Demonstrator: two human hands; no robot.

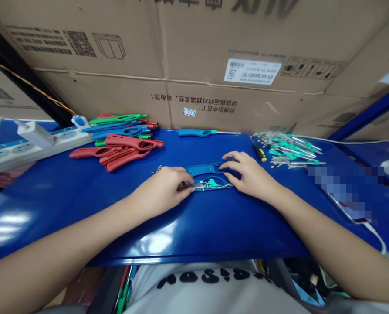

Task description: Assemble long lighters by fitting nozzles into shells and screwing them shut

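Observation:
Two halves of a blue lighter casing lie open on the blue table in front of me. In the nearer casing half [208,188] sit a teal trigger piece [213,182], a thin white wire and a clear part. My left hand [170,186] pinches the left end of this half, where a dark greyish piece shows between thumb and index finger. The farther casing half [201,169] looks bare inside. My right hand [248,174] curves over its right end with the fingertips on it, while the thumb is by the nearer half's right end.
Red, blue and green lighter casings [129,146] are piled at the back left, beside a white power strip [66,138]. A blue lighter [196,132] lies along the back. Right of it are a screwdriver [258,151], metal-tube lighter inserts [292,150] and a phone [346,205]. Cardboard boxes [116,96] stand behind.

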